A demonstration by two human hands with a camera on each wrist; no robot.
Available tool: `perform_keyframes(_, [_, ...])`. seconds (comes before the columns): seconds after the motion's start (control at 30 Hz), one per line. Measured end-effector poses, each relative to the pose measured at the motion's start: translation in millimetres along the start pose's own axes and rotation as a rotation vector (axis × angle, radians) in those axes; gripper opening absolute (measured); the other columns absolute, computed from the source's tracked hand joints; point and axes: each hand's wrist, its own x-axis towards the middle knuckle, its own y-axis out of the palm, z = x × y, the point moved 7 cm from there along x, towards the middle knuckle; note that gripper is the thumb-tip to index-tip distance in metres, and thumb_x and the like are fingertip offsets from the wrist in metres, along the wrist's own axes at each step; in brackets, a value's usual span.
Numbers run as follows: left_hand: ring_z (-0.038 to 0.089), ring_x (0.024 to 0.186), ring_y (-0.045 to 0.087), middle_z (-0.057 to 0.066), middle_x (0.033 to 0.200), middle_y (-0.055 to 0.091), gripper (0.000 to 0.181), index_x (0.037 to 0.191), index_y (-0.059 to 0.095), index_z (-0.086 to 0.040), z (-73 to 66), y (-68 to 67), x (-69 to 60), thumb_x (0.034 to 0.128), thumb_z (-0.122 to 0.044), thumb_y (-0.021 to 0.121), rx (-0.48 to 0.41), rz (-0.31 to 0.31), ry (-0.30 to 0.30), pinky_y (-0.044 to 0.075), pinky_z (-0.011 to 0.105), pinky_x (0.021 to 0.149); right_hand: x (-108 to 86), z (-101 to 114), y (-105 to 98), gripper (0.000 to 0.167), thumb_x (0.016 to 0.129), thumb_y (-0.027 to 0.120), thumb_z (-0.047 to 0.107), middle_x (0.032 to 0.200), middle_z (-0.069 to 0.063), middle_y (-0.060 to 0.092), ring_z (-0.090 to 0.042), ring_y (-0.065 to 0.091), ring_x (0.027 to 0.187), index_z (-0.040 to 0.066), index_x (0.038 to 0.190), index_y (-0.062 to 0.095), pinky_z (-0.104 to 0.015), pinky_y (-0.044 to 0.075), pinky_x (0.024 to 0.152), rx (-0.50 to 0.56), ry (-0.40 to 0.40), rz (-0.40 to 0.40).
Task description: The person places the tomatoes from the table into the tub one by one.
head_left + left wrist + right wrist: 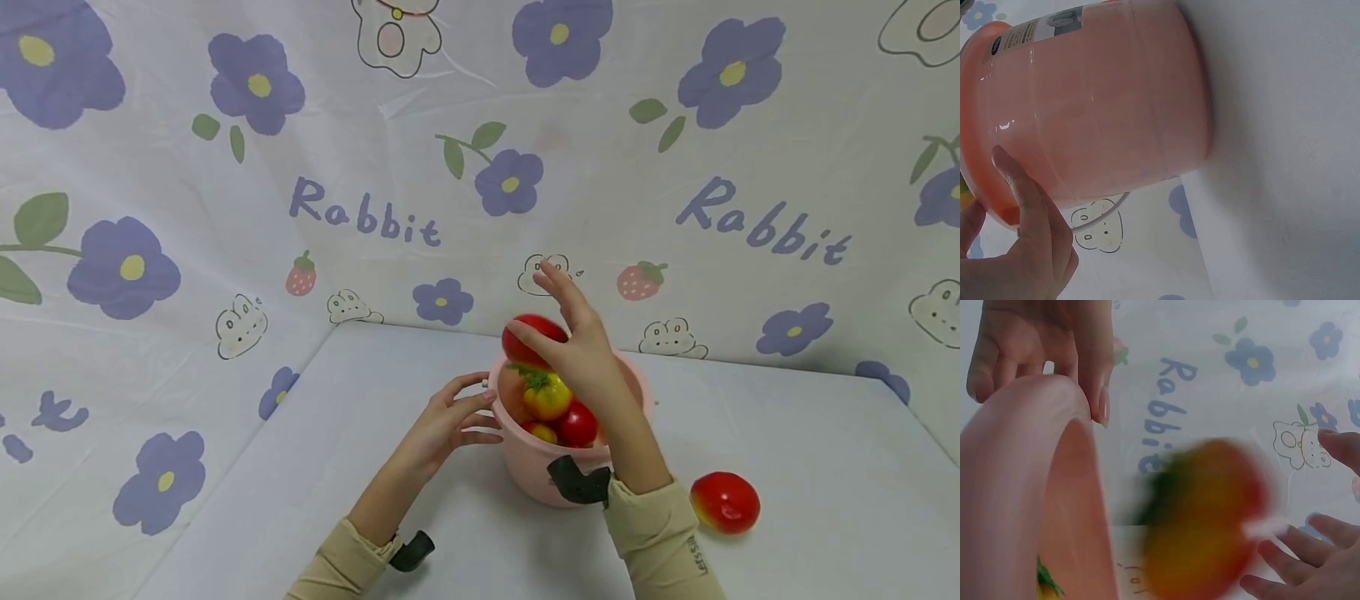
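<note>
A pink bucket (540, 467) stands on the table with several toy tomatoes inside, among them a yellow one (547, 397) and a red one (577, 424). My left hand (447, 421) holds the bucket's left rim, its thumb over the edge and its fingers against the outer wall. Over the bucket's mouth, my right hand (581, 346) has its fingers spread apart. A red tomato (534, 337) is in the air just beside that hand. In the right wrist view this tomato (1207, 522) is blurred and clear of the fingertips.
Another red and yellow tomato (725, 502) lies on the white table (375, 358) to the right of the bucket. Behind the table hangs a white cloth (465, 250) printed with flowers and rabbits. A thin pale handle (1107, 215) curves off the bucket.
</note>
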Motion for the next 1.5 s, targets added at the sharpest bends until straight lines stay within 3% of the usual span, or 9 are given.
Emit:
perform_keyframes(0.1, [0.018,0.091,0.073,0.011,0.115,0.067,0.051,0.142,0.043,-0.019,0.6,-0.3,0.3,0.0957,-0.032,0.061,-0.004,-0.006,-0.003,0.060,0.042,0.086,-2.1,0.8,-0.2,0.079,0.089,0.071,0.029,0.157,0.003,0.037,-0.023,0.023,0.151,0.034,0.153,0.025,-0.057,0.033,0.115,-0.027,-0.016,-0.002])
perform_keyframes(0.37, [0.018,0.088,0.072,0.010,0.112,0.067,0.052,0.142,0.043,-0.019,0.0,0.5,-0.2,0.0958,-0.032,0.061,-0.020,-0.001,-0.007,0.061,0.041,0.084,-3.1,-5.3,-4.4,0.078,0.090,0.069,0.033,0.158,0.003,0.036,-0.024,0.019,0.152,0.039,0.153,0.024,-0.064,0.022,0.118,-0.021,0.015,0.014])
perform_keyframes(0.53, [0.017,0.087,0.072,0.008,0.110,0.068,0.051,0.142,0.044,-0.019,-0.6,0.5,-0.2,0.0955,-0.032,0.061,-0.027,-0.004,-0.008,0.061,0.041,0.084,-4.4,-9.1,-8.9,0.078,0.090,0.069,0.033,0.159,0.001,0.035,-0.025,0.017,0.153,0.036,0.154,0.023,-0.065,0.018,0.119,-0.046,0.009,0.015])
perform_keyframes(1.07, [0.017,0.088,0.072,0.013,0.116,0.066,0.054,0.143,0.042,-0.017,0.5,-0.1,1.4,0.0949,-0.033,0.062,-0.010,-0.014,-0.006,0.061,0.041,0.083,-17.1,-30.7,-31.8,0.079,0.089,0.070,0.034,0.158,0.001,0.035,-0.029,0.020,0.152,0.039,0.153,0.024,-0.070,0.021,0.115,-0.072,0.051,-0.029])
perform_keyframes(1.5, [0.019,0.090,0.073,0.014,0.118,0.066,0.054,0.142,0.043,-0.019,1.0,0.1,2.3,0.0946,-0.033,0.063,-0.007,-0.018,-0.009,0.060,0.041,0.084,-35.0,-51.7,-59.9,0.083,0.089,0.071,0.033,0.160,-0.004,0.032,-0.032,0.021,0.151,0.035,0.155,0.020,-0.065,0.021,0.117,-0.091,0.082,-0.114])
